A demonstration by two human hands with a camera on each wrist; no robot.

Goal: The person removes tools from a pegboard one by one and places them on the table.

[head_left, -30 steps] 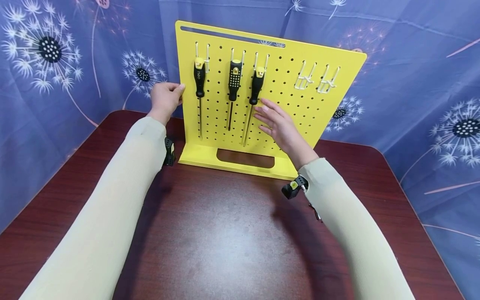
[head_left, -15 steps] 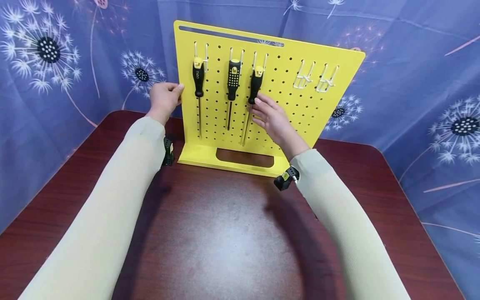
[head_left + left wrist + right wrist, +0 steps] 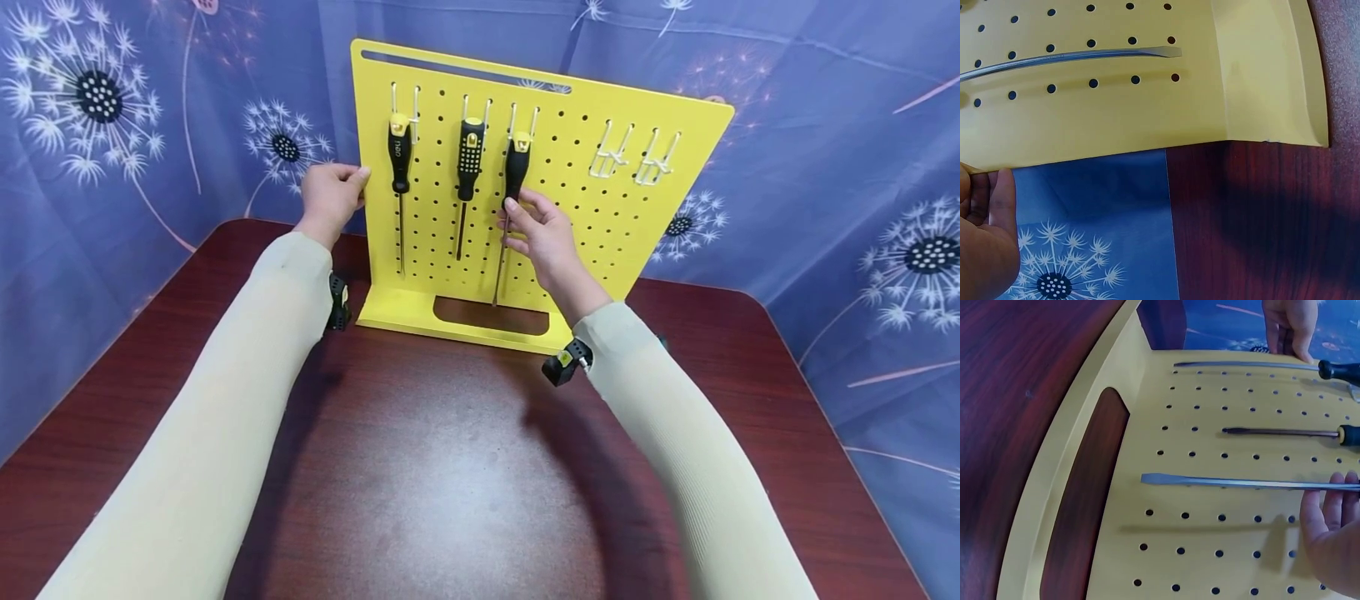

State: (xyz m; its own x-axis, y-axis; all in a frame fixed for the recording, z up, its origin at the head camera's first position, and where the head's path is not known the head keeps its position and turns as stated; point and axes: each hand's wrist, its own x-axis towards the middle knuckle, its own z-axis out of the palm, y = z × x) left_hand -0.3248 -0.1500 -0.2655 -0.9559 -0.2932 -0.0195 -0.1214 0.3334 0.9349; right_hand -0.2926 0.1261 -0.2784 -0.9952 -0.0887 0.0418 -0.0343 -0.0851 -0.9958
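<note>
My left hand (image 3: pixel 328 198) pinches the left edge of the yellow pegboard (image 3: pixel 573 179) between thumb and fingers. The right hand (image 3: pixel 553 242) grips the lower end of the handle of the rightmost flathead screwdriver (image 3: pixel 517 167). This tool has a black handle with a yellow end, which still sits at its white hook; in the right wrist view its blade (image 3: pixel 1210 482) stands a little off the board. To its left hang a screwdriver with a dotted grip (image 3: pixel 469 158) and, nearest the left hand, another black-handled screwdriver (image 3: pixel 400 158).
Two white hooks (image 3: pixel 611 154) at the board's upper right hold nothing. The board's foot (image 3: pixel 397 310), with an oblong cutout, rests on the dark red wooden table (image 3: pixel 420 433). A blue dandelion-print cloth (image 3: pixel 787 133) hangs close behind.
My right hand has moved left and closed on the right screwdriver's handle. The screwdriver has swung from slanted to more upright, its tip now lower and further right. The left hand keeps its place.
</note>
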